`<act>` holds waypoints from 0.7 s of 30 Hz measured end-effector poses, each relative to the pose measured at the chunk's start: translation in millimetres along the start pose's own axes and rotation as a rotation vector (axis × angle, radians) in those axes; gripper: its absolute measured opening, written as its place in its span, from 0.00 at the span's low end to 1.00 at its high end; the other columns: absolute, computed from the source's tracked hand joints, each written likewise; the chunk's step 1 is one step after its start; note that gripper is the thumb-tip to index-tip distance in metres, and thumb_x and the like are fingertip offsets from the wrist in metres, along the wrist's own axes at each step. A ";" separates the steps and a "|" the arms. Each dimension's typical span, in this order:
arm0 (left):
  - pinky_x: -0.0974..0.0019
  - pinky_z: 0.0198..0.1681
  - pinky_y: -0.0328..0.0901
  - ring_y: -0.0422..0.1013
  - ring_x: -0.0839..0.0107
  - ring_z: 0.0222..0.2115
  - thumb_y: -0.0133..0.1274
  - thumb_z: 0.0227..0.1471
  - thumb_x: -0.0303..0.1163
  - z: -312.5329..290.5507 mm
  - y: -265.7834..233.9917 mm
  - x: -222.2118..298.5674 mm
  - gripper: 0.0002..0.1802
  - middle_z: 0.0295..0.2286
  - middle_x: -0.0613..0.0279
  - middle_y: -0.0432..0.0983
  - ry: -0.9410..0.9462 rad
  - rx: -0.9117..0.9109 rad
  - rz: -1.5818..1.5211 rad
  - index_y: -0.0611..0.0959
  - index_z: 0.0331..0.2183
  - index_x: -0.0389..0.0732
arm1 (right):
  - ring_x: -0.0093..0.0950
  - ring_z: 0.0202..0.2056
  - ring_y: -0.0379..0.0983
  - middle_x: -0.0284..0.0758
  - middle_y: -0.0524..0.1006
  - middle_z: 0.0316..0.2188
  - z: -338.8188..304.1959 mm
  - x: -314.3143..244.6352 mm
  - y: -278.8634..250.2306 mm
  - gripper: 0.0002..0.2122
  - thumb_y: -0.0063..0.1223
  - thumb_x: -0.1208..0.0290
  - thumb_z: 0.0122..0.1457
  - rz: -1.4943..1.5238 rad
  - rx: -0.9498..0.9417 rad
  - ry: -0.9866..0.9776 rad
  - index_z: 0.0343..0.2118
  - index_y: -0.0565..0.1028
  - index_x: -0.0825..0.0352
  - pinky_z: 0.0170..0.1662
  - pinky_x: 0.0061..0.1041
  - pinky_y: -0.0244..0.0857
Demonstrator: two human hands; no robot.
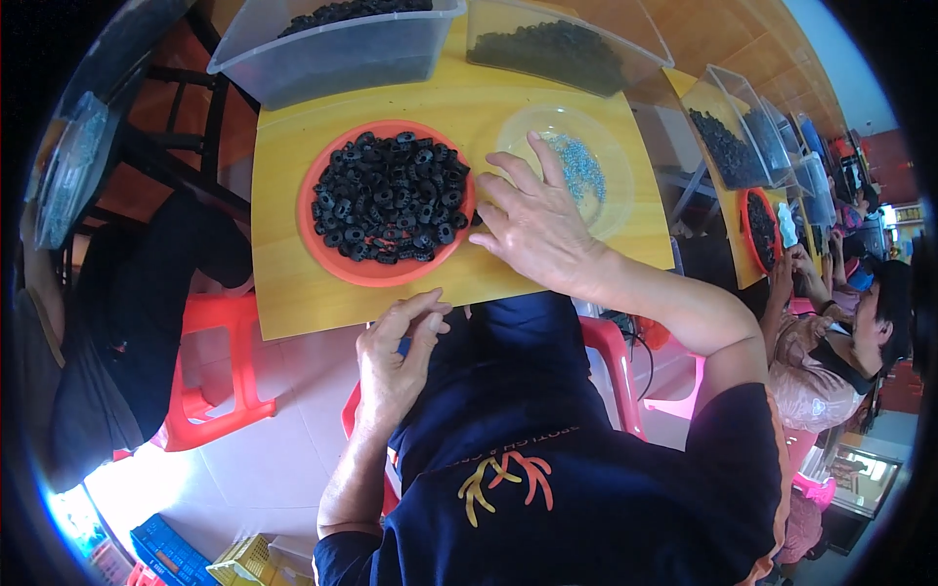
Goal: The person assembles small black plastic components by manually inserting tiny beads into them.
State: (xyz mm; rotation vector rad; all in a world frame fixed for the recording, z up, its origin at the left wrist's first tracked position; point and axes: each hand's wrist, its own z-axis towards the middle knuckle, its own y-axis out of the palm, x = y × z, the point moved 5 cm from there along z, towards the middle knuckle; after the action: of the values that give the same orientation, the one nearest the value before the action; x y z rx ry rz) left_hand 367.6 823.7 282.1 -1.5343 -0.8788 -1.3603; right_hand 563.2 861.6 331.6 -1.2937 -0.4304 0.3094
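My left hand [396,356] is raised at the table's near edge, below the red-orange plate [311,239]. Its fingers are curled in toward the thumb, and a bit of blue shows inside them; what it is stays too small to name. On the plate lies a heap of small black ring-like plastic parts [391,190]. Between that plate and a clear round dish [620,210] is my right hand [547,225], fingers spread and palm down. A dark bit shows near its thumb, at the plate's rim. Tiny light-blue pieces [576,166] lie in the dish, partly hidden by this hand.
Two clear plastic bins [337,63] [557,49] of black parts stand along the table's far side. At left a person in dark clothes [127,322] is beside a red stool [220,361]. Other people [826,361] work at a table on the right.
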 end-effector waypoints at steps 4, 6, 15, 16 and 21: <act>0.70 0.39 0.73 0.78 0.71 0.35 0.51 0.59 0.22 4.5 20.4 0.7 0.15 0.38 0.53 0.81 -0.032 -0.149 -0.125 0.78 0.48 0.31 | 0.37 0.58 0.61 0.35 0.74 0.45 -1.7 5.6 11.9 0.12 0.64 0.61 0.46 0.016 0.102 0.075 0.29 0.81 0.65 0.65 0.56 0.42; 0.69 0.40 0.73 0.78 0.70 0.37 0.50 0.59 0.22 5.7 27.9 -0.2 0.15 0.39 0.52 0.80 -0.084 -0.198 -0.190 0.77 0.48 0.31 | 0.38 0.58 0.61 0.36 0.74 0.46 -3.2 10.3 15.2 0.12 0.64 0.61 0.46 0.029 0.091 0.080 0.30 0.81 0.64 0.65 0.56 0.42; 0.68 0.46 0.71 0.77 0.70 0.40 0.50 0.59 0.22 29.4 40.3 -4.0 0.15 0.41 0.51 0.79 -0.074 -0.220 -0.175 0.77 0.48 0.29 | 0.35 0.59 0.61 0.31 0.73 0.49 7.4 54.7 21.3 0.08 0.65 0.65 0.45 0.132 0.167 -0.070 0.27 0.79 0.60 0.66 0.54 0.45; 0.68 0.46 0.71 0.77 0.70 0.40 0.50 0.59 0.22 31.2 41.0 -4.7 0.15 0.41 0.51 0.79 -0.075 -0.221 -0.174 0.77 0.48 0.29 | 0.35 0.59 0.61 0.31 0.73 0.49 9.5 60.5 22.8 0.08 0.65 0.65 0.45 0.133 0.167 -0.069 0.27 0.79 0.60 0.66 0.54 0.45; 0.69 0.45 0.71 0.77 0.71 0.39 0.49 0.60 0.23 29.4 47.6 -10.5 0.14 0.41 0.52 0.79 -0.152 -0.215 -0.232 0.77 0.47 0.29 | 0.35 0.59 0.62 0.32 0.74 0.48 5.4 66.9 21.8 0.07 0.65 0.67 0.45 0.116 0.121 -0.150 0.27 0.78 0.61 0.66 0.53 0.46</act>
State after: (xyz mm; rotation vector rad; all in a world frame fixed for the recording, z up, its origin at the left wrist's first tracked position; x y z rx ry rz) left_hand 420.4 834.2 263.9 -1.7613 -1.0586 -1.5603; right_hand 619.9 902.1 320.6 -1.1838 -0.4573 0.5250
